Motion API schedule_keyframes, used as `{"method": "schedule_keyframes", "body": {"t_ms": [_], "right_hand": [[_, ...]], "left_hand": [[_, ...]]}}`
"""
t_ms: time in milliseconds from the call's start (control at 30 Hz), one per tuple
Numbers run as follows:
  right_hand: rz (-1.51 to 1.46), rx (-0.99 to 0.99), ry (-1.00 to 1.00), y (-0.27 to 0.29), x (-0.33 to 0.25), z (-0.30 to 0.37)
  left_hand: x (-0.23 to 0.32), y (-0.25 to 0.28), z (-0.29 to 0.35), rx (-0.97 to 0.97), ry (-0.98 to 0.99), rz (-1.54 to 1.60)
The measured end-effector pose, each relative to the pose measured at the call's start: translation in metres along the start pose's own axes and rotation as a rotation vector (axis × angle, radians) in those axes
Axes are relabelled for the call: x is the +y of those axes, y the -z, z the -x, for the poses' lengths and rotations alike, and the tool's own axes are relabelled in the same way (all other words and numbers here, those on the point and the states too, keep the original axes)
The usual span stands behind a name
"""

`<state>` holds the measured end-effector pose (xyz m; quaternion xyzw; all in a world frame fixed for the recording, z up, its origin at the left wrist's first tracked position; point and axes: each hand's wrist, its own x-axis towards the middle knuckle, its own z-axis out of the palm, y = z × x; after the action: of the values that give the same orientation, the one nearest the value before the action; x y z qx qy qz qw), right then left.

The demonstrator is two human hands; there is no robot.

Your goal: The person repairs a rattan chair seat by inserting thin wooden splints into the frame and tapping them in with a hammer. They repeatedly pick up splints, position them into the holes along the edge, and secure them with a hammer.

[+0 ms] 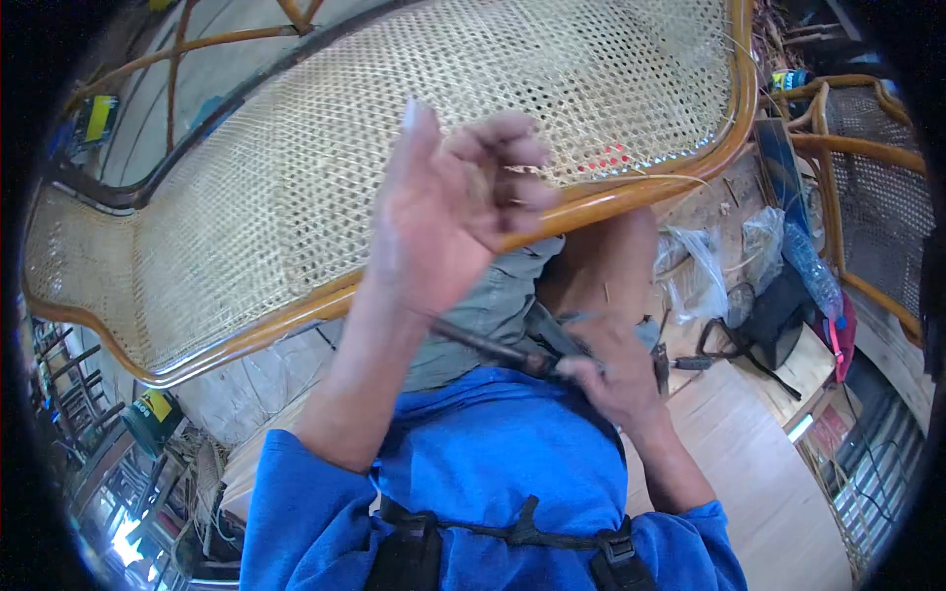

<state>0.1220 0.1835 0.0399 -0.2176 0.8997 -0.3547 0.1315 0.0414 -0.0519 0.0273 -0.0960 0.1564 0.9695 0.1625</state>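
Note:
A long woven cane panel (325, 182) in a curved, glossy brown wooden frame (650, 187) slants across my lap. My left hand (458, 187) is raised over the panel's near edge, palm upward. Its thumb stands out and its fingers curl loosely, somewhat blurred, with nothing visible in them. Low in front of my belly, my right hand (621, 369) is closed and smeared by motion. A dark rod-like thing (483, 342) runs from its thumb toward my left wrist; its exact kind is unclear. A loose cane strand (690, 175) curls over the frame, near small red spots (604, 158) on the weave.
Clear plastic bags (695, 271), a black bag (774, 315) and a plastic bottle (813, 271) lie to my right. Another cane-backed chair (872, 158) stands beyond them. Pale boards (749, 453) lie beside me. At the left is a dark green can (153, 419).

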Motion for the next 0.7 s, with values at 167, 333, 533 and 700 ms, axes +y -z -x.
{"method": "schedule_keyframes", "body": {"t_ms": [167, 333, 533, 700], "right_hand": [[-0.107, 0.378, -0.045, 0.015, -0.012, -0.040], [-0.132, 0.421, -0.053, 0.019, -0.020, -0.055], [0.116, 0.431, 0.059, 0.017, -0.021, -0.069], [0.189, 0.346, 0.124, 0.016, -0.005, -0.072]], "left_hand": [[-0.046, -0.001, -0.001, -0.123, 0.195, 0.384], [-0.062, 0.003, -0.001, -0.144, 0.196, 0.417], [-0.065, -0.001, 0.001, -0.018, 0.245, 0.312], [-0.063, -0.014, 0.001, 0.060, 0.303, 0.200]]}}
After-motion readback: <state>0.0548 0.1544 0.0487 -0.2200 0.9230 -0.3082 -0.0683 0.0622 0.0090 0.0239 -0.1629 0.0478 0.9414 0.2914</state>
